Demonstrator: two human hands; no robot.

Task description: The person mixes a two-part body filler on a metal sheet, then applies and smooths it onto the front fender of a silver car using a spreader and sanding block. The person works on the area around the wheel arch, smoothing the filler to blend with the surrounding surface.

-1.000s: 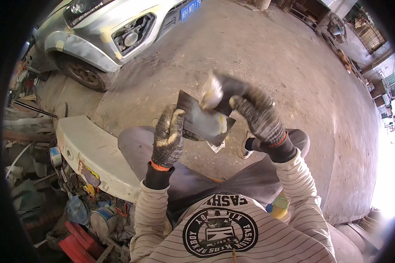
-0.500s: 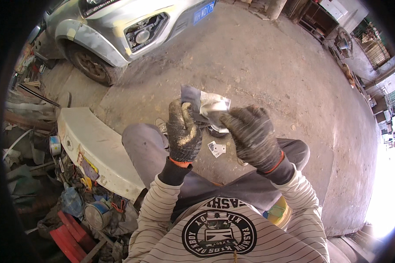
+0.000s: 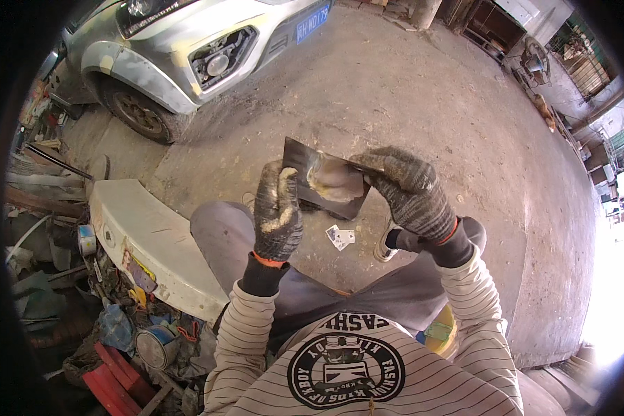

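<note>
My left hand point(image 3: 279, 211), in a dark knit glove with pale smears, grips the left edge of a thin dark flat plate point(image 3: 347, 207). A pale yellowish smear point(image 3: 319, 182) lies across the plate's face. My right hand point(image 3: 410, 191), gloved too, is closed at the plate's upper right corner. Its fingers pinch a thin dark scraper-like blade point(image 3: 365, 166), seen nearly edge-on; how far it reaches over the plate is hard to make out. Playing cards point(image 3: 340, 238) lie on the floor below, between my legs.
A car point(image 3: 170, 62) with a bare headlight opening stands at the upper left. A white body panel point(image 3: 149, 243) lies along my left side. Beyond it are a paint can point(image 3: 157, 345), red metal pieces point(image 3: 118, 378) and scrap. A yellow tub point(image 3: 440, 333) stands beside my right thigh.
The plate has tilted and now shows its broad smeared face. My right hand, blurred before, has moved slightly up and is steadier. My left hand has shifted slightly left.
</note>
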